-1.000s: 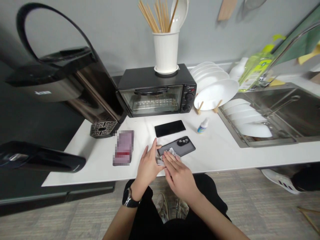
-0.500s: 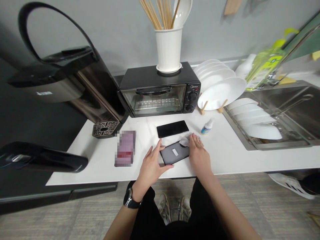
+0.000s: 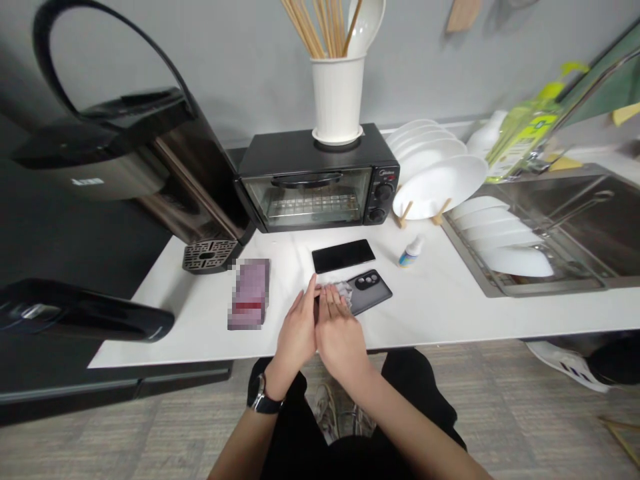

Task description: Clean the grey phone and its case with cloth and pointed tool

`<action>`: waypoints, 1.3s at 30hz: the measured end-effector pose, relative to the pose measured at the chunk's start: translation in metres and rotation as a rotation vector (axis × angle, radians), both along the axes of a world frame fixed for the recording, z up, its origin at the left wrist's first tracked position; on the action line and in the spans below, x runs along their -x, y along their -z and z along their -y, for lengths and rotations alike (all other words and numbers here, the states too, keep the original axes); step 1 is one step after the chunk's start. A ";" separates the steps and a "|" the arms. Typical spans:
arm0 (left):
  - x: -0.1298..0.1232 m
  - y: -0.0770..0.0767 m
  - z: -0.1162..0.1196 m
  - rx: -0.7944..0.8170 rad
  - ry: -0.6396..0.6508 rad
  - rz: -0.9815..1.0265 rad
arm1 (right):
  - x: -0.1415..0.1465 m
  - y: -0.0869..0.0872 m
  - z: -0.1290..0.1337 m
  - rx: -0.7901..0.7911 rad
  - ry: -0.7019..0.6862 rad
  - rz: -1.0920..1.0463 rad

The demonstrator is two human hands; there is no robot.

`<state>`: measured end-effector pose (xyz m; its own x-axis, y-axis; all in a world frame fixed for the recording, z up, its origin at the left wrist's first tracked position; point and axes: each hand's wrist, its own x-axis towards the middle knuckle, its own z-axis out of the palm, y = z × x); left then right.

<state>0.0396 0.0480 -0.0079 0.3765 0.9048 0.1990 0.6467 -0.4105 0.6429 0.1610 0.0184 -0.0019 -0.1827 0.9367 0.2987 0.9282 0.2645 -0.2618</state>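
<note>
A dark grey phone (image 3: 367, 291) lies back up on the white counter (image 3: 430, 310), its camera cluster at the right end. My left hand (image 3: 296, 330) presses against the phone's left end, steadying it. My right hand (image 3: 340, 330) lies flat over the phone's left half, pressing a small crumpled white wipe (image 3: 339, 291) onto its back. A second black phone (image 3: 343, 256) lies screen up just behind. A small dropper bottle (image 3: 411, 251) with a blue label stands to the right.
A black toaster oven (image 3: 315, 180) carries a white utensil holder (image 3: 336, 100) with chopsticks. White plates (image 3: 440, 183) stand in a rack beside the sink (image 3: 565, 227). A purple box (image 3: 249, 293) lies left; a black coffee machine (image 3: 150, 167) stands behind it. A green bottle (image 3: 523, 133) stands by the tap.
My right hand slid the wipe from the phone's left end to its camera end and back to the left half. My left hand stayed at the phone's left end.
</note>
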 end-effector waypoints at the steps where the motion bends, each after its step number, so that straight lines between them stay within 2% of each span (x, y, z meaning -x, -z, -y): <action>1: 0.000 0.000 0.001 -0.009 0.002 -0.012 | 0.001 0.000 0.006 0.008 -0.025 -0.017; 4: -0.001 -0.001 0.002 -0.040 -0.002 -0.029 | -0.015 0.000 0.022 0.041 -0.156 -0.096; 8: -0.004 -0.005 0.001 -0.032 -0.009 -0.015 | -0.070 0.007 0.036 0.067 -0.279 -0.170; 12: -0.006 -0.008 -0.001 -0.001 -0.009 -0.019 | -0.119 0.017 0.034 0.034 -0.210 -0.138; 15: -0.007 -0.011 -0.003 0.010 0.001 -0.021 | -0.131 0.023 0.023 -0.006 -0.128 -0.098; 22: -0.008 -0.011 -0.003 0.019 0.008 -0.041 | -0.111 0.024 -0.017 -0.052 0.175 -0.046; 26: -0.008 -0.010 -0.004 0.016 -0.006 -0.035 | -0.084 0.016 -0.035 -0.050 0.256 0.011; 29: -0.007 -0.010 -0.005 0.035 -0.003 -0.024 | -0.055 0.007 -0.036 0.012 0.188 0.007; 34: -0.004 -0.007 -0.003 0.007 0.012 -0.066 | -0.019 -0.004 -0.017 0.120 -0.059 -0.154; 36: -0.004 -0.005 -0.001 -0.009 0.000 -0.079 | -0.019 -0.004 -0.004 0.115 -0.150 -0.214; 39: -0.003 -0.003 0.000 -0.014 -0.005 -0.070 | -0.039 0.001 0.015 0.097 -0.285 -0.229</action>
